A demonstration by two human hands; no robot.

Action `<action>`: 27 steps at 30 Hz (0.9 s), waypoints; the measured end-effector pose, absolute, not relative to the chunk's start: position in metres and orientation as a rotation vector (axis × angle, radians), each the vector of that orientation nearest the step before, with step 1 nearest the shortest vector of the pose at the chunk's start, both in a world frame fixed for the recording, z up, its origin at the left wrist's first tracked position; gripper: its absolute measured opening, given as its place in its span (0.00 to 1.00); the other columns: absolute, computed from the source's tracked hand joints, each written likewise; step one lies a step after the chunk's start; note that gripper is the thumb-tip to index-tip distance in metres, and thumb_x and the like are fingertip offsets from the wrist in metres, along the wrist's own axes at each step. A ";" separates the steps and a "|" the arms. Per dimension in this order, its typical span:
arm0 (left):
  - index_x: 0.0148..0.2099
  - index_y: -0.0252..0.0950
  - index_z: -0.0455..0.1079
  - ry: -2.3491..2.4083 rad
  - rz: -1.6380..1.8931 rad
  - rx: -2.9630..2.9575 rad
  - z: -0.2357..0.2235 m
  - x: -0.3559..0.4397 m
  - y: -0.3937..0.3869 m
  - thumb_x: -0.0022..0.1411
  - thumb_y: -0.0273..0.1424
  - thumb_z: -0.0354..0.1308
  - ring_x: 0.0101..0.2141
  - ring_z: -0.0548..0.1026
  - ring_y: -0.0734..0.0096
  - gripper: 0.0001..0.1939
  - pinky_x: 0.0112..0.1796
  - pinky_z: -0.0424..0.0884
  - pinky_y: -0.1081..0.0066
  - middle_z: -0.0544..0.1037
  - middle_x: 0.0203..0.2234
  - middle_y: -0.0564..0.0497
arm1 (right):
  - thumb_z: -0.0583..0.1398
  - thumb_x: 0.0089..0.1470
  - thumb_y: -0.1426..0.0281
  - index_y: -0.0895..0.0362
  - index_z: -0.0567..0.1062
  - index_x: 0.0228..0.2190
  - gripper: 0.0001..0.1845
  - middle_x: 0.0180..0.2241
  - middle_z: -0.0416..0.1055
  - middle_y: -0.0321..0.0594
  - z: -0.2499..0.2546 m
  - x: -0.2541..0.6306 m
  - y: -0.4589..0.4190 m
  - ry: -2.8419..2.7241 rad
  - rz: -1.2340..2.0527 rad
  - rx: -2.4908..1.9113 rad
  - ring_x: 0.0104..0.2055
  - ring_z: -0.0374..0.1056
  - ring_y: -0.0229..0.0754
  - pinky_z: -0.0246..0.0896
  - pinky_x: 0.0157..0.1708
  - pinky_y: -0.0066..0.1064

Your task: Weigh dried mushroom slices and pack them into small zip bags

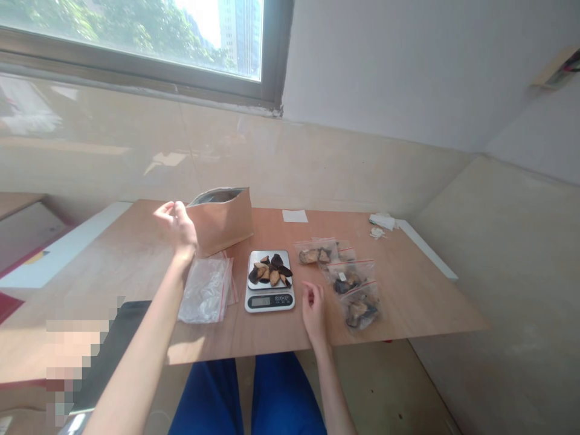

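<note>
My left hand is raised beside the left end of a brown paper bag, whose top gapes. Its fingers are bent inward, and I cannot make out whether anything is between them. On the table to the right of a kitchen scale, my right hand rests with loosely curled fingers and nothing visible in them. A heap of dried black and tan pieces lies on the scale's plate. The scale's display is too blurred to read. Clear zip bags with red seal strips lie flat left of the scale.
Several zip bags filled with similar dried pieces lie right of my right hand. White paper lies near the wall, with crumpled white scraps farther right. A dark flat object is at the lower left, beside a pixelated patch.
</note>
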State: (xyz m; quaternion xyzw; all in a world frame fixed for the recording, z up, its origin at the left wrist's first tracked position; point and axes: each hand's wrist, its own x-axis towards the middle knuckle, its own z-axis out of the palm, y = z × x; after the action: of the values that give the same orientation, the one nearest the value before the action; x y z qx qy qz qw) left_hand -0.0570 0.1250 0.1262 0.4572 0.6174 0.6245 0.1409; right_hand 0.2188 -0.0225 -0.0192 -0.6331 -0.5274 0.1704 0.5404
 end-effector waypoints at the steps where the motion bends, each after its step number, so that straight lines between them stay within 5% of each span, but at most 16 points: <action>1: 0.50 0.29 0.47 1.801 1.821 1.294 0.125 -0.057 0.127 0.65 0.37 0.33 0.54 0.60 0.59 0.18 0.51 0.57 0.51 0.55 0.52 0.28 | 0.49 0.57 0.66 0.58 0.72 0.38 0.14 0.36 0.66 0.46 -0.020 0.219 -0.022 -1.250 0.398 -1.508 0.34 0.65 0.41 0.63 0.32 0.33; 6: 0.50 0.30 0.51 1.890 1.792 1.227 0.105 -0.050 0.095 0.61 0.32 0.44 0.53 0.61 0.64 0.16 0.53 0.59 0.59 0.56 0.52 0.34 | 0.50 0.56 0.64 0.58 0.73 0.37 0.15 0.35 0.67 0.45 -0.019 0.218 -0.021 -1.231 0.423 -1.527 0.32 0.64 0.41 0.63 0.33 0.33; 9: 0.41 0.35 0.60 1.917 1.636 1.280 0.077 -0.044 0.059 0.54 0.30 0.51 0.42 0.70 0.64 0.11 0.46 0.66 0.59 0.64 0.43 0.43 | 0.51 0.55 0.62 0.57 0.73 0.37 0.16 0.35 0.67 0.44 -0.017 0.218 -0.015 -1.186 0.475 -1.545 0.28 0.62 0.39 0.62 0.33 0.33; 15: 0.43 0.37 0.66 1.978 0.983 1.466 0.025 -0.036 0.010 0.57 0.38 0.47 0.34 0.73 0.58 0.15 0.39 0.69 0.57 0.70 0.31 0.46 | 0.56 0.50 0.57 0.57 0.73 0.35 0.18 0.38 0.68 0.44 -0.010 0.211 0.015 -1.152 0.593 -1.486 0.31 0.63 0.39 0.63 0.37 0.34; 20: 0.44 0.37 0.65 1.907 0.920 1.627 0.005 -0.034 0.003 0.59 0.44 0.43 0.40 0.74 0.57 0.20 0.42 0.68 0.60 0.71 0.39 0.43 | 0.57 0.48 0.55 0.57 0.72 0.34 0.18 0.38 0.69 0.45 -0.012 0.208 0.026 -1.121 0.625 -1.470 0.31 0.64 0.40 0.63 0.35 0.33; 27: 0.36 0.38 0.67 1.872 1.105 1.758 -0.002 -0.039 0.001 0.58 0.44 0.47 0.37 0.72 0.59 0.16 0.40 0.68 0.61 0.73 0.33 0.45 | 0.50 0.56 0.57 0.58 0.70 0.34 0.18 0.37 0.70 0.47 -0.005 0.200 -0.011 -1.003 0.467 -1.518 0.36 0.66 0.42 0.62 0.37 0.33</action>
State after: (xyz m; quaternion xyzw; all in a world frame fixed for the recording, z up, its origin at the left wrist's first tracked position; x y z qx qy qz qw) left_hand -0.0389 0.0007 -0.0020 0.6194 0.6597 0.3893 0.1720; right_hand 0.2000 -0.0105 -0.0052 -0.6522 -0.4309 0.2006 0.5905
